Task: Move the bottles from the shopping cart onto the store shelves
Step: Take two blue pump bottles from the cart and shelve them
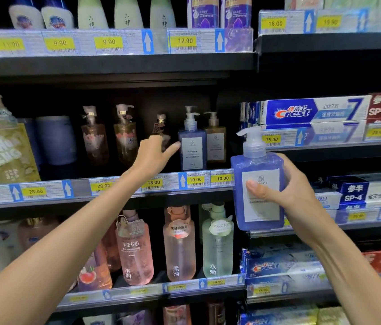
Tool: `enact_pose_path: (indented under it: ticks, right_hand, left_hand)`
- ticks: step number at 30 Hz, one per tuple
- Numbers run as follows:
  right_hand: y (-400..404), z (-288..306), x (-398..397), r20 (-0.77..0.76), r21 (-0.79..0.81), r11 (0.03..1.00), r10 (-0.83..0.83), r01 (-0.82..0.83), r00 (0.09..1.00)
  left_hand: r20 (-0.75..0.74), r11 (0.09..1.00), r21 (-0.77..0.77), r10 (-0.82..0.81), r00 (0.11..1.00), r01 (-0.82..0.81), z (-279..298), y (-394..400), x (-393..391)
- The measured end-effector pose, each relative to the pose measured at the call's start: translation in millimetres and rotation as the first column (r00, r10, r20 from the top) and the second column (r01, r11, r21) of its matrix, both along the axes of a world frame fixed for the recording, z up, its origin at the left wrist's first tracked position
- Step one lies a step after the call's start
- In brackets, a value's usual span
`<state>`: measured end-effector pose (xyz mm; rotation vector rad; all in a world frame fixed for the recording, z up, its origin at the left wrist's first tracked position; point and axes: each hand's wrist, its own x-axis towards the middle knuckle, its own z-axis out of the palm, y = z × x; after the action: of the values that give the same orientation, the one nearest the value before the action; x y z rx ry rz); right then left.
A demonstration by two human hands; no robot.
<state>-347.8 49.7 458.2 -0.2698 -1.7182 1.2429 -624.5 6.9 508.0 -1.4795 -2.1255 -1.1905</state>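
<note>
- Nearest the camera, our right hand (285,195) grasps a square, translucent blue plastic pump bottle with a white label (258,191), thumb across the label and fingers behind; the bottle is upright and off the shelf, in front of the toothpaste bay.
- Our left hand (153,156) is released, fingers spread, reaching over the black middle shelf (105,200) with the thumb just beside a matching blue pump bottle already shelved (192,148).
- The step in hand, we judge, is placing the held bottle. We would keep it upright, carry it left to the slot above the 10.00 tag, and use the left hand to clear space beside the shelved bottle so that neighbours do not topple. Label forward, base fully behind the price rail.
- Counts: two hands; two blue pump bottles (one held, one shelved); one amber pump bottle (215,141) beside the shelved one. The shopping cart is out of view.
</note>
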Motion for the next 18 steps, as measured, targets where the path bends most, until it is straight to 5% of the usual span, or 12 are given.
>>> enact_pose_path:
  ticks: [3, 6, 11, 18]
  right_hand:
    - [-0.5, 18.8, -4.1, 0.005, 0.111, 0.992, -0.055, 0.055, 0.998]
    - [-2.5, 40.1, -19.8, -0.015, 0.236, 0.959, -0.156, 0.155, 0.988]
    - [3.6, 66.9, -58.5, -0.085, 0.403, 0.878, -0.247, 0.26, 0.965]
    - [23.7, 65.6, -99.9, -0.056, 0.453, 0.82, -0.365, 0.349, 0.929]
  left_hand:
    - [-0.53, 0.971, 0.207, 0.009, 0.848, 0.119, -20.7, -33.3, 10.2]
    - [-0.831, 0.955, 0.066, -0.107, 0.546, 0.288, -39.7, -43.6, 6.0]
    - [-0.934, 0.952, -0.092, -0.185, 0.307, 0.294, -55.0, -34.6, -0.2]
    - [-0.96, 0.943, -0.044, -0.131, 0.247, 0.33, -63.5, -29.3, -4.5]
